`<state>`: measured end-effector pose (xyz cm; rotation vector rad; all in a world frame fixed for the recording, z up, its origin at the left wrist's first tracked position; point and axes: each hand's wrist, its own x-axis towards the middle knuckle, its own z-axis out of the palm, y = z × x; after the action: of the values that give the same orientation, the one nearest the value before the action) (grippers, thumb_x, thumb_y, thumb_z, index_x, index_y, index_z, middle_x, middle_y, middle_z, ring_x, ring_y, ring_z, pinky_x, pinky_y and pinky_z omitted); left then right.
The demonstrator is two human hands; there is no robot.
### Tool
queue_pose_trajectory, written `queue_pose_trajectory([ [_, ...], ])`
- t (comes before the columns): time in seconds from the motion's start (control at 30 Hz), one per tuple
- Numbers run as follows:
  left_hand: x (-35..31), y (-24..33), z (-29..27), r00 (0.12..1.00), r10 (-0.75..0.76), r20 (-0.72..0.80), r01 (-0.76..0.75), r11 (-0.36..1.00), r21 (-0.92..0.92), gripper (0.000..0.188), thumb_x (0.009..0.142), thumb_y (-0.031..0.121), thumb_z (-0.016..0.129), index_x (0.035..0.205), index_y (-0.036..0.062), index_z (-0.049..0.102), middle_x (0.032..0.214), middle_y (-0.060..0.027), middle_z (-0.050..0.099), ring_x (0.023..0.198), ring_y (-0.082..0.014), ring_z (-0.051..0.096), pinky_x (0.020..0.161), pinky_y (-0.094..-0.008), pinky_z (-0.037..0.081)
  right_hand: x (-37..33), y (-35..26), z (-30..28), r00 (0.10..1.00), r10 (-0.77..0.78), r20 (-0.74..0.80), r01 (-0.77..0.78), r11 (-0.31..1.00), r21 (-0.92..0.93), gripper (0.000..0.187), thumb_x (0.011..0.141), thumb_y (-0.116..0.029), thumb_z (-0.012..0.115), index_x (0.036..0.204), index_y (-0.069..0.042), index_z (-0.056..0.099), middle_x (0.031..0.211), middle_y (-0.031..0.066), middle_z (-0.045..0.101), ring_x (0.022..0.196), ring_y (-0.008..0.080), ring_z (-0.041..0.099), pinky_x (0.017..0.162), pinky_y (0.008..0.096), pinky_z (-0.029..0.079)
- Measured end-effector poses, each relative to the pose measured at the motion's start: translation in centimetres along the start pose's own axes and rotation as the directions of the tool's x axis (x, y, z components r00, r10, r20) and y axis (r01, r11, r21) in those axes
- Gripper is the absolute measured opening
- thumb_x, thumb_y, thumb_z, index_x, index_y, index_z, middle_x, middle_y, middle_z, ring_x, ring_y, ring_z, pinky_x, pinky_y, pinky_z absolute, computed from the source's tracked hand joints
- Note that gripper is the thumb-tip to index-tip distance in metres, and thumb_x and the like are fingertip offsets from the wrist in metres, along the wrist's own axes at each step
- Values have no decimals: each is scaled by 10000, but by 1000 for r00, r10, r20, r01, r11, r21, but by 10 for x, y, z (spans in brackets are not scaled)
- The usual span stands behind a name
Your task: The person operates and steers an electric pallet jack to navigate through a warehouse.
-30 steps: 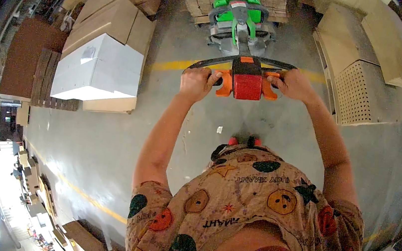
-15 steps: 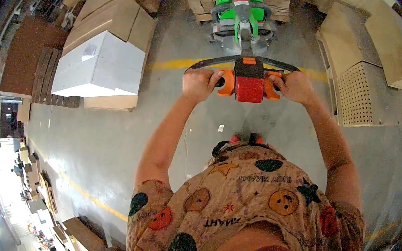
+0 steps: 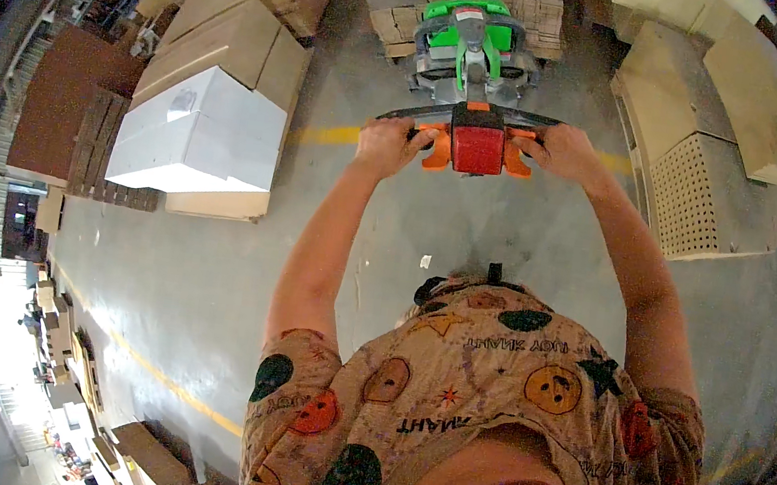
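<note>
Both my arms reach forward to the control handle [image 3: 478, 149] of a powered pallet truck, which has a red centre and orange parts on either side. My left hand [image 3: 387, 146] is closed round the handle's left grip, its thumb by the orange part. On the right grip, my right hand [image 3: 566, 154] is closed in the same way, thumb pointing inward. Beyond the handle, a grey arm leads to the truck's green and grey body [image 3: 471, 44]. The truck's forks are not visible.
Large brown cartons and a white box [image 3: 198, 137] stand on the left beside a wooden pallet [image 3: 94, 148]. Flat cardboard stacks [image 3: 522, 21] lie behind the truck. On the right are tall cartons and a perforated panel [image 3: 687, 195]. A yellow line [image 3: 329, 133] crosses the grey floor.
The handle has moved slightly away from my body, with both hands still on it. The truck body and the surrounding boxes sit a little lower in the view.
</note>
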<state>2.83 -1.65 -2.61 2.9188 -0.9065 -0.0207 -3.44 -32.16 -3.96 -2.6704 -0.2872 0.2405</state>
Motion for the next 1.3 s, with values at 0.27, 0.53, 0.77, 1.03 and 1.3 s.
queue_pose_trajectory([
  [0.27,10,4,12,992,-77,105,80,996,-29,680,802,686,409,763,37,608,740,-147,629,759,-325,604,759,-440,437,16,30,7,986,-3,169,-62,923,380,549,870,-606,394,1037,-141,633,922,133,652,866,287,625,769,399,481],
  [0.53,19,22,-4,988,-114,101,118,992,-33,622,631,673,639,647,54,596,638,-108,598,642,-285,603,649,-390,461,61,25,7,944,-260,202,88,790,606,482,972,-478,175,1296,-213,413,1274,90,512,1163,265,499,985,357,372],
  [0.77,16,11,-1,999,-43,-18,43,999,3,621,625,664,646,593,53,546,605,-113,575,607,-306,590,614,-412,451,61,3,-13,942,-266,206,97,800,592,523,964,-499,128,1294,-232,435,1254,93,527,1137,271,516,977,355,381],
  [1.03,20,-4,-6,998,-31,47,33,999,-31,615,619,678,638,608,68,559,610,-106,585,596,-293,589,587,-389,443,69,-7,-11,948,-135,290,-66,804,591,559,945,-550,161,1281,-253,494,1241,68,546,1097,229,533,957,326,393],
  [1.3,25,-14,-11,1000,6,-15,-8,997,-78,566,633,632,660,575,83,537,553,-71,547,552,-265,574,561,-390,427,72,-20,-18,961,-88,264,-125,711,692,541,959,-515,194,1261,-213,527,1208,58,572,1050,203,540,944,307,389],
])
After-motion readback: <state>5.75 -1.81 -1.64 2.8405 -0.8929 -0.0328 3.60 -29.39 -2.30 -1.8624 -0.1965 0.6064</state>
